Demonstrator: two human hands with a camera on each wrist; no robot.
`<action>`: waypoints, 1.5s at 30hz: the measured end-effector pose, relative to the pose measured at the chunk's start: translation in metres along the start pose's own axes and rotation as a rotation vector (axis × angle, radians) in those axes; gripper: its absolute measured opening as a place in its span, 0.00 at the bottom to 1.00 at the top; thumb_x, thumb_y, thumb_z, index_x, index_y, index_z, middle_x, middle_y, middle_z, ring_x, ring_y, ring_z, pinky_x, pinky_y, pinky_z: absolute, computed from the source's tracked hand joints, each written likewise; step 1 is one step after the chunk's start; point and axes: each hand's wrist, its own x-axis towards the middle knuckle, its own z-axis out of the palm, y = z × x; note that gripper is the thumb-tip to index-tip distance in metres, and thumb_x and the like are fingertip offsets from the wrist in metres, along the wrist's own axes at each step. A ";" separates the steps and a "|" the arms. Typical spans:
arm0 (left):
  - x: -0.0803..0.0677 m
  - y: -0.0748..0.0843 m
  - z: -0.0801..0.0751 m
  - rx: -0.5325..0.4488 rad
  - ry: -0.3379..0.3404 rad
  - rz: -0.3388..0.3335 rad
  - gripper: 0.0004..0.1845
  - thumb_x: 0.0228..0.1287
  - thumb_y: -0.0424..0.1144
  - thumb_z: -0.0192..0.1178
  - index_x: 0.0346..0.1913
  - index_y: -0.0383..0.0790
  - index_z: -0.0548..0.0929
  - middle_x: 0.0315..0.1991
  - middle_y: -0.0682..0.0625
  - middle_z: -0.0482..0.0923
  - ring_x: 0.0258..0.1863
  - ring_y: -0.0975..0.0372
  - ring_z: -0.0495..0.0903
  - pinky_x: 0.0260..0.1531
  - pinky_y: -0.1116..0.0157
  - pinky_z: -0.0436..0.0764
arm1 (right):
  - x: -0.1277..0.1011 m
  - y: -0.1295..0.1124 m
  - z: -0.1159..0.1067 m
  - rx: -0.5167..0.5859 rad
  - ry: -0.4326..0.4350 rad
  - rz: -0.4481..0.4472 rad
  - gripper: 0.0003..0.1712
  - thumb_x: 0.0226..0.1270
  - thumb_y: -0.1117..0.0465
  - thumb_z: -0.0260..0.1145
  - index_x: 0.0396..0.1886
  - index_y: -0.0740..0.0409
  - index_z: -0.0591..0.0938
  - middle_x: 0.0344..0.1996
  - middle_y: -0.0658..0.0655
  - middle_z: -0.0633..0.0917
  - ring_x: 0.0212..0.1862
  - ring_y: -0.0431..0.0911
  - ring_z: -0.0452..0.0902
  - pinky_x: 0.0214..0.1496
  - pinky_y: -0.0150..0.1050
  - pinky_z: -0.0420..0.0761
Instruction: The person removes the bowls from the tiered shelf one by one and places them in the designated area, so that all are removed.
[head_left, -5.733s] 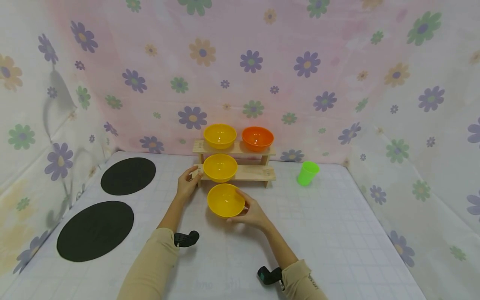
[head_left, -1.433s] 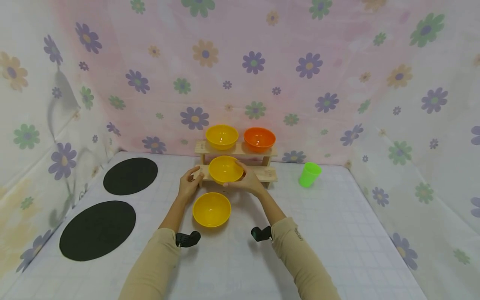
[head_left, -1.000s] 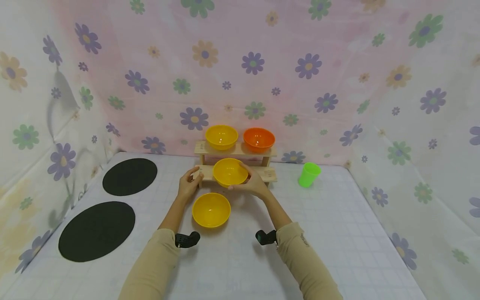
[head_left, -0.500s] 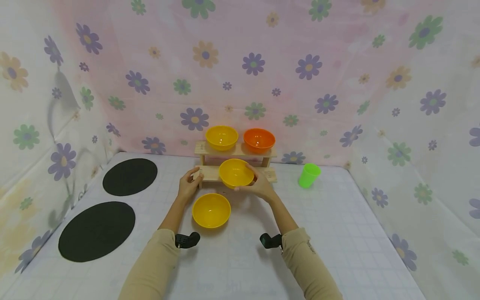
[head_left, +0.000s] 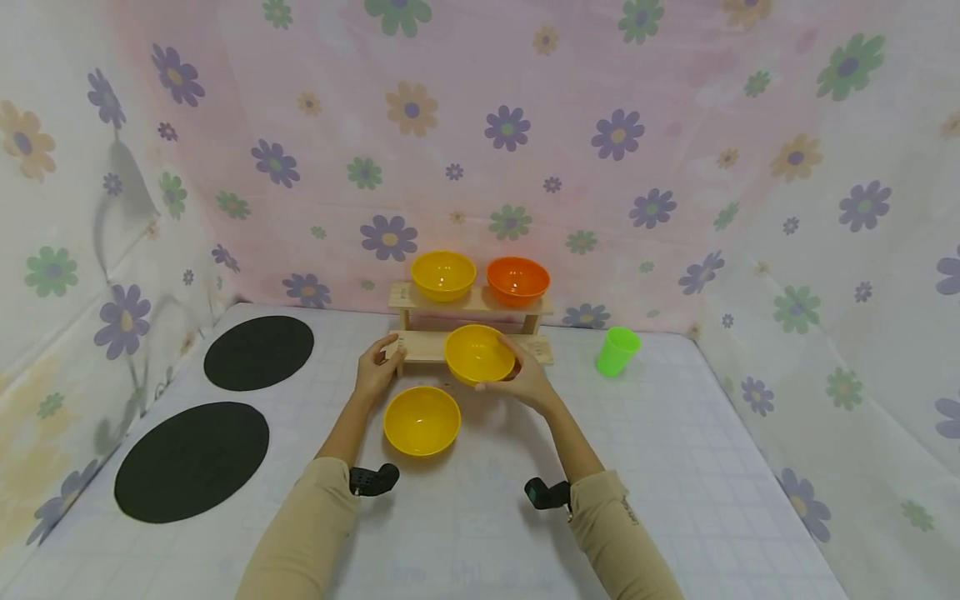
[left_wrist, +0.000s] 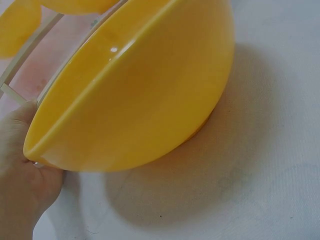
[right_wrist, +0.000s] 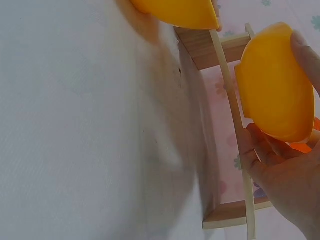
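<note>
My right hand (head_left: pixel 531 382) holds a yellow bowl (head_left: pixel 478 354) by its right side, thumb and fingers spread around the wall. In the head view this bowl overlaps the front of the lower shelf of a two-tier wooden rack (head_left: pixel 423 347). The right wrist view shows the bowl tipped sideways in that camera, fingers under its wall. My left hand (head_left: pixel 373 372) grips the left end of the lower shelf. A second yellow bowl (head_left: pixel 422 422) stands on the table in front of the rack, and it fills much of the left wrist view.
On the rack's top shelf sit another yellow bowl (head_left: pixel 443 277) and an orange bowl (head_left: pixel 517 281). A green cup (head_left: pixel 618 351) stands to the right. Two black discs (head_left: pixel 192 462) lie at the left. Flowered cloth (head_left: pixel 510 125) hangs behind and at both sides.
The right hand has set one yellow bowl on the table, then taken the lower shelf's yellow bowl and moved it right and toward me. The left hand stays on the rack.
</note>
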 end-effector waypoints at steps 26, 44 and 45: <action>0.000 0.000 -0.001 0.005 -0.016 0.016 0.25 0.66 0.38 0.57 0.65 0.35 0.69 0.67 0.39 0.63 0.56 0.51 0.69 0.45 0.71 0.71 | -0.014 0.043 -0.009 0.000 0.024 0.037 0.51 0.52 0.62 0.74 0.72 0.61 0.56 0.69 0.63 0.61 0.64 0.58 0.64 0.57 0.46 0.75; -0.002 0.002 -0.002 -0.010 -0.017 0.035 0.25 0.66 0.37 0.58 0.64 0.32 0.69 0.65 0.36 0.65 0.40 0.64 0.70 0.30 0.79 0.70 | -0.041 0.025 -0.009 -0.017 -0.011 0.029 0.51 0.50 0.69 0.73 0.71 0.68 0.55 0.68 0.69 0.61 0.62 0.62 0.65 0.55 0.50 0.75; -0.001 0.002 -0.001 -0.009 -0.015 0.037 0.25 0.66 0.38 0.58 0.64 0.32 0.69 0.65 0.37 0.65 0.41 0.64 0.70 0.31 0.79 0.70 | -0.042 0.025 -0.009 -0.016 -0.012 0.024 0.51 0.50 0.69 0.72 0.71 0.68 0.55 0.68 0.69 0.61 0.61 0.62 0.65 0.55 0.51 0.75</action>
